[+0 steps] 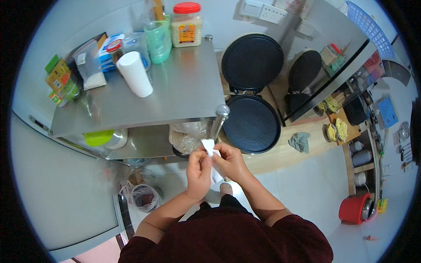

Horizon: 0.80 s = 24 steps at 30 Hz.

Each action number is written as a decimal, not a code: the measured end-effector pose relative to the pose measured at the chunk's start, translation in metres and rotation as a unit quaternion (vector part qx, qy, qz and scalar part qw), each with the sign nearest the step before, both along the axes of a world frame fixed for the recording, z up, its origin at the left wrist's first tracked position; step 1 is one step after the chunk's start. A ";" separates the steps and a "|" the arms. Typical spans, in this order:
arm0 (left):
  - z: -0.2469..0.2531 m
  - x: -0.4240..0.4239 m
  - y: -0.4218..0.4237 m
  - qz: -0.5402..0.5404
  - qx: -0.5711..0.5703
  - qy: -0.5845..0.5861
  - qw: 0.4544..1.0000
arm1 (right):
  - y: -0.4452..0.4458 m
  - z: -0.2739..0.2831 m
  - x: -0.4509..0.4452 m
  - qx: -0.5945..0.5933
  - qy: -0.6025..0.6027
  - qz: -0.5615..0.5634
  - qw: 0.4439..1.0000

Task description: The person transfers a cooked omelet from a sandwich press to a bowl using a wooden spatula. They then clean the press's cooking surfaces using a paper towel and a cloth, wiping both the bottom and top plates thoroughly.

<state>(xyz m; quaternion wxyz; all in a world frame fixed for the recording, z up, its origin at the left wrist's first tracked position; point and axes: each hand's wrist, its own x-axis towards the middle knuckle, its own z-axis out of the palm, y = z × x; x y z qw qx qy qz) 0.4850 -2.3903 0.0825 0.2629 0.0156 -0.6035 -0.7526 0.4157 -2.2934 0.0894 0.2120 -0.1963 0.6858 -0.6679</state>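
Note:
Both of my hands meet on a piece of white paper towel (208,145), one end of which sticks up above the fingers while another part hangs below. My left hand (199,172) pinches it between thumb and fingers. My right hand (232,161) grips it from the other side. Just beyond them, an electric griddle stands with its round black lower plate (252,125) uncovered and its black lid (253,61) raised against the wall. On the steel shelf to the left, a white paper roll (135,74) stands upright.
The steel shelf (184,95) also holds a red-lidded jar (186,26), a green utensil holder (158,41) and bags. A grey cloth (299,142) lies on the wooden counter (289,157) beside the griddle. Yellow food (341,129) sits farther right. A lined bin (144,198) stands on the floor.

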 end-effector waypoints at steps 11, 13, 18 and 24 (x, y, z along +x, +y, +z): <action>-0.075 -0.054 0.104 -0.197 -0.153 -0.211 0.945 | 0.188 -0.083 -0.115 0.301 0.174 -0.212 0.913; -0.082 -0.065 0.121 -0.201 -0.173 -0.219 0.939 | 0.208 -0.086 -0.151 0.306 0.289 -0.225 0.879; -0.095 -0.090 0.149 -0.184 -0.179 -0.241 0.936 | 0.219 -0.119 -0.231 0.417 0.357 -0.170 0.818; -0.124 -0.096 0.166 -0.130 -0.152 -0.274 0.941 | 0.214 -0.156 -0.255 0.535 0.343 -0.068 0.769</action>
